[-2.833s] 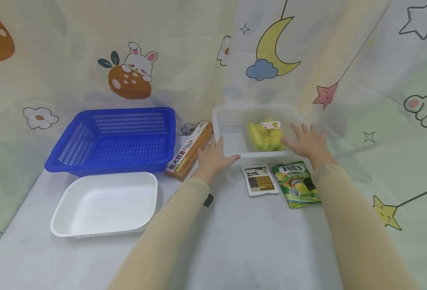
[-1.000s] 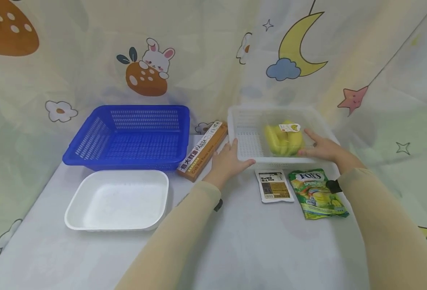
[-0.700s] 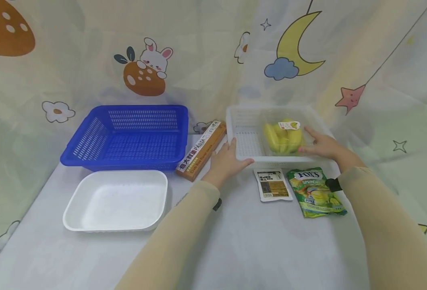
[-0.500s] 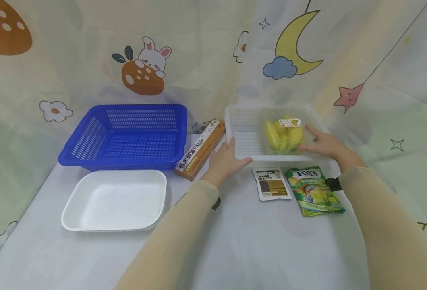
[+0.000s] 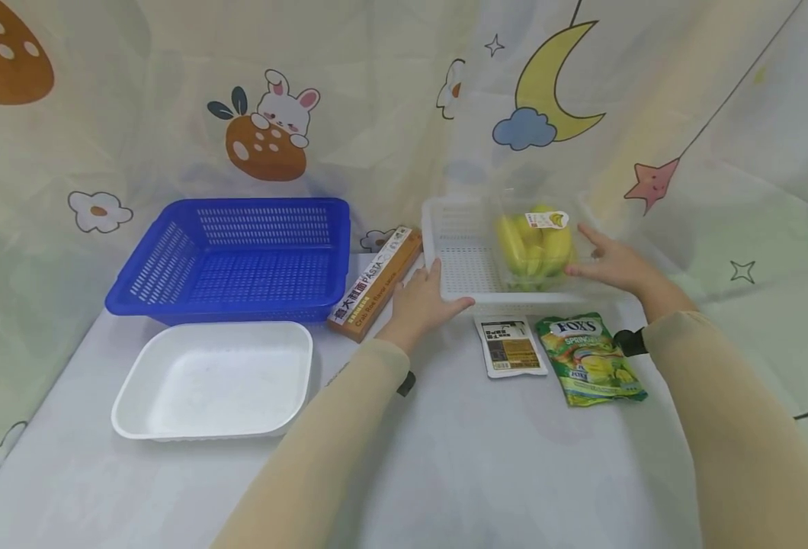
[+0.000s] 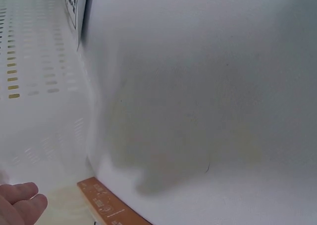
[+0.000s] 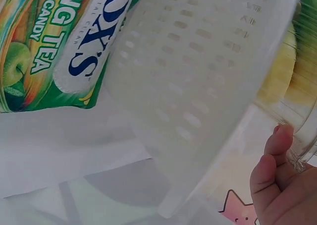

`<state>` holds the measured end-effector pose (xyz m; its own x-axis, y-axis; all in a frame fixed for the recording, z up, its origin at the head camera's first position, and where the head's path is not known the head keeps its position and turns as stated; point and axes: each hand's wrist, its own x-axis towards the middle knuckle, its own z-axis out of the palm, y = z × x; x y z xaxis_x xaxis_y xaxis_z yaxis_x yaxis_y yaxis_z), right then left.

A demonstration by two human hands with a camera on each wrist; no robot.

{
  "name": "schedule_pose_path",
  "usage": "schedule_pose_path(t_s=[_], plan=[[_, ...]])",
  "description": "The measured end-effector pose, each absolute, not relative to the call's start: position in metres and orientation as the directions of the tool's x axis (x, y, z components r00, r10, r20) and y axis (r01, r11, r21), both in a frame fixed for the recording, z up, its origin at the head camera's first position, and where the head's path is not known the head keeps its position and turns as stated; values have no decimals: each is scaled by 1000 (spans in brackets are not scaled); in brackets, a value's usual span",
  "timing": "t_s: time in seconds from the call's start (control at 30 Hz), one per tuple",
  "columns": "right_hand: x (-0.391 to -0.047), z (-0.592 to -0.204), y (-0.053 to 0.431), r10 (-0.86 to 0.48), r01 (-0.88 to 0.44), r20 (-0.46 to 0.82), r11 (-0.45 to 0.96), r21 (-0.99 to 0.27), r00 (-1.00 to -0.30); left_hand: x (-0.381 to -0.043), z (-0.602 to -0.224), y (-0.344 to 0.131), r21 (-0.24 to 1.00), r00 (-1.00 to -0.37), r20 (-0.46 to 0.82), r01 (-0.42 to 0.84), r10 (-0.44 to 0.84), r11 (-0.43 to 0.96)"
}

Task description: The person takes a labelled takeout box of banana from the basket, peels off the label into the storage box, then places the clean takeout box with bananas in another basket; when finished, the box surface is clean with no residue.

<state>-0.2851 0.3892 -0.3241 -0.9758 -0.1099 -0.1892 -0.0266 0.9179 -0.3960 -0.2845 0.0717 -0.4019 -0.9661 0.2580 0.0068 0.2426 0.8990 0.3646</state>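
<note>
Right fingers (image 5: 594,239) on clear fruit pack (image 5: 531,248)

The slotted white basket (image 5: 464,298) is smooth, satiny plastic; the banana container (image 5: 533,248) at its right end is clear, glossy plastic. Left of the white basket, the pasta box (image 5: 378,282) is smooth printed cardboard and the blue basket (image 5: 226,312) lightly shiny plastic. Before it, the Fox's candy bag (image 5: 588,362) is glossy, crinkled film.
</note>
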Motion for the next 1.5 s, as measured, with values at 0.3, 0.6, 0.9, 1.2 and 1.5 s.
schedule_pose_path(t_s=[0.3,0.6,0.9,1.2,1.5], plan=[[-279,-307,377,-151,-64,-166,894,-443,-974,-287,-401,68,421,-968,7,230,251,878],[-273,-296,365,-185,-93,-163,887,-452,-969,-299,-383,49,538,-962,208,263,176,801],[-267,-287,350,-231,-142,-137,871,-471,-963,-306,-346,32,796,-946,152,288,285,532],[-260,-288,331,-271,-177,-116,841,-511,-956,-310,-322,19,891,-962,2,125,272,436],[-256,-290,315,-332,-249,-71,817,-520,-941,-319,-317,6,888,-965,4,124,263,444]])
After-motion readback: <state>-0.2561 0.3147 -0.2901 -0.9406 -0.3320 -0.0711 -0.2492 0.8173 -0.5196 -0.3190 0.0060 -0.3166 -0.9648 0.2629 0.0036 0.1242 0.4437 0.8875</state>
